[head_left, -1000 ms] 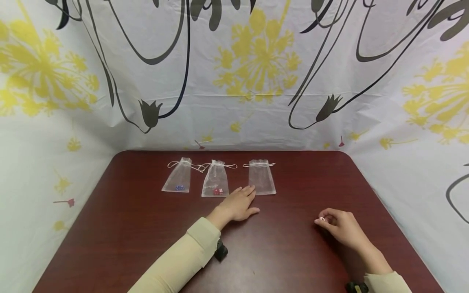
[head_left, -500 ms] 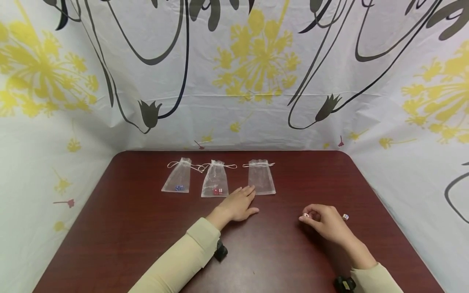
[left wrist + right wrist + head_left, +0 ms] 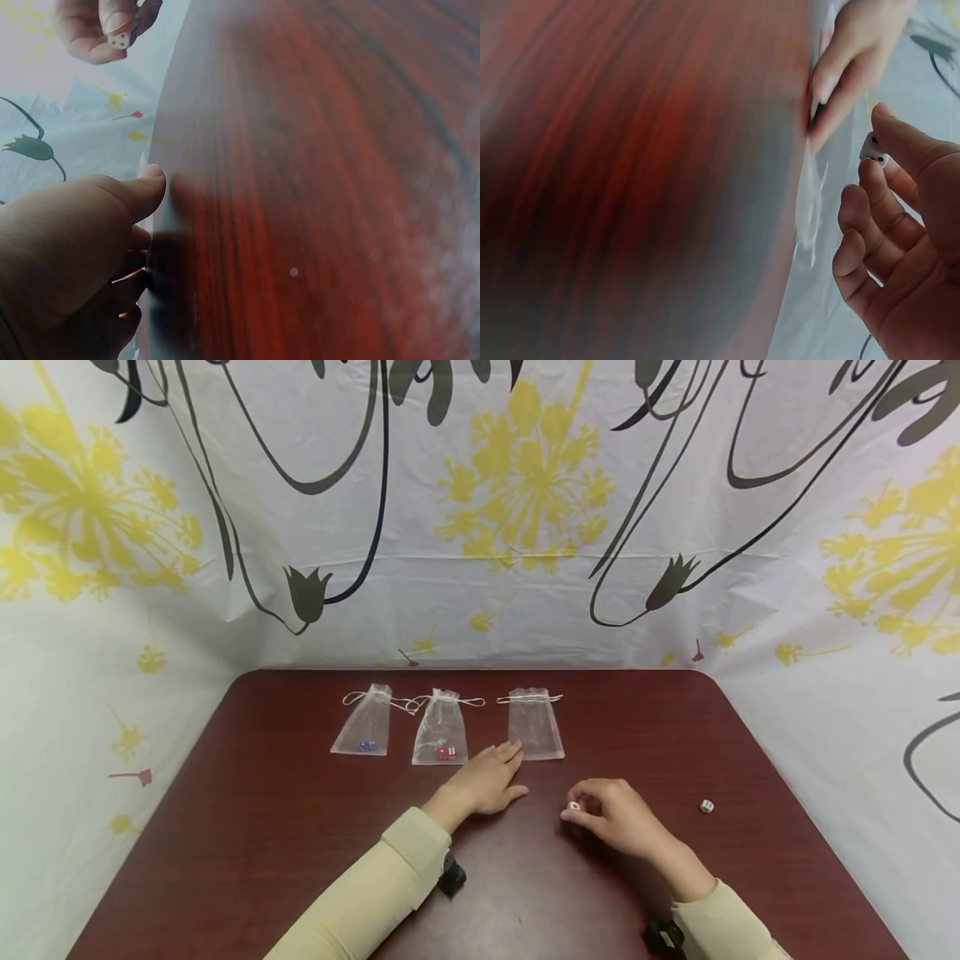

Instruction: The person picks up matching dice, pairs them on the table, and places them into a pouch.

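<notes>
My right hand (image 3: pixel 613 814) pinches a white die (image 3: pixel 573 806) between thumb and fingers, above the table. Dots show on that die (image 3: pixel 873 151) in the right wrist view. Flat on the table, my left hand (image 3: pixel 483 779) has straight fingers whose tips reach the lower left corner of a sheer white drawstring bag (image 3: pixel 537 727). No dice show in that bag. Beside it lies a second sheer bag (image 3: pixel 441 718) with red dice (image 3: pixel 446 752) inside. Furthest left, a third bag (image 3: pixel 366 718) contains blue dice (image 3: pixel 367 746).
Another white die (image 3: pixel 707 806) lies on the dark red table (image 3: pixel 300 843) to the right of my right hand. The table's far edge meets a patterned cloth (image 3: pixel 420 527), which also hangs along both sides.
My right hand has moved left across the table with the pinched die, towards my left hand. The die on the table at right has come into sight. My left hand stays in place.
</notes>
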`<state>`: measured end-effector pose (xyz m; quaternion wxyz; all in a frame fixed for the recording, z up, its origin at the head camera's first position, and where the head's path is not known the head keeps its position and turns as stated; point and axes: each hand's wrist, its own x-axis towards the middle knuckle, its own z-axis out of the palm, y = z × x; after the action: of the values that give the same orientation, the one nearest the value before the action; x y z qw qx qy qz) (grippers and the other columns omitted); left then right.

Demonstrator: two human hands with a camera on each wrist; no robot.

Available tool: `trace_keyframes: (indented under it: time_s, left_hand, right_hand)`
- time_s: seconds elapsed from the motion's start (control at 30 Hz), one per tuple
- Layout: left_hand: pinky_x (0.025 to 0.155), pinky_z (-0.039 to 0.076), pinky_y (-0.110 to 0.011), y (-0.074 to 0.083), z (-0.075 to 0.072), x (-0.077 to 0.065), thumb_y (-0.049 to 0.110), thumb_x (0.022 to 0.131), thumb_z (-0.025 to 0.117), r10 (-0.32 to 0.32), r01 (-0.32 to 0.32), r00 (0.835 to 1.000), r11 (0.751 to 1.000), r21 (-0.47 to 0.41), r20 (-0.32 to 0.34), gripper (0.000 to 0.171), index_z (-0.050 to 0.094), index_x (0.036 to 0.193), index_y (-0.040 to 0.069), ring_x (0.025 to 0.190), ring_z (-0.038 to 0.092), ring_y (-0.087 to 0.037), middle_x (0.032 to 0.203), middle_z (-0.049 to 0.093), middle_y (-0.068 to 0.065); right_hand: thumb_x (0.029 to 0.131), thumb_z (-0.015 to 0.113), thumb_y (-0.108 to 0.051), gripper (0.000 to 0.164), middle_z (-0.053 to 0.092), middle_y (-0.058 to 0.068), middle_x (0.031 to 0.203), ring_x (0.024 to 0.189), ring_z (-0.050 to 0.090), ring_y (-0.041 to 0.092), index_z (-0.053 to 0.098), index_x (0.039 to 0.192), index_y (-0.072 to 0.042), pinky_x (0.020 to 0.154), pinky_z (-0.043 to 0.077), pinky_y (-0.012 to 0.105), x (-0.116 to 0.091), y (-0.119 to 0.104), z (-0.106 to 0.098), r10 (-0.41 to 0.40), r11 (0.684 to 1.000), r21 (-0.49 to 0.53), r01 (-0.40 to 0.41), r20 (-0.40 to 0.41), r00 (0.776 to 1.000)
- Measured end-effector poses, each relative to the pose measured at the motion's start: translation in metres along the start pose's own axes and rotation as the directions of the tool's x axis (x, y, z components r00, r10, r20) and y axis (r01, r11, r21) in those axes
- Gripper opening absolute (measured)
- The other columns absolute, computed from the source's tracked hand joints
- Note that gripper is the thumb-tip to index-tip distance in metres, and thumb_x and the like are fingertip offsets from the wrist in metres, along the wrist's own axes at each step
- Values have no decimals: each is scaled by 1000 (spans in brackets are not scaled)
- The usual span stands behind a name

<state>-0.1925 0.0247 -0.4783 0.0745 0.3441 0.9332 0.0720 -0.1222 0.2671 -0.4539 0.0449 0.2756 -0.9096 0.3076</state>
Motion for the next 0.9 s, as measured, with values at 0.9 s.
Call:
trace_keyframes:
  time_s: [0.9]
  left_hand:
    - [123,23,-35,-3,-2,-3,36,107,50,36,-36,999,999,-21,-8,59,40,154,3,151,27,-25,164,29,-12]
  right_hand:
    - [84,84,-31,17,58,-14,75,65,49,-5,71,86,-20,57,44,17,35,-68,69,-208,955,-148,257,284,936]
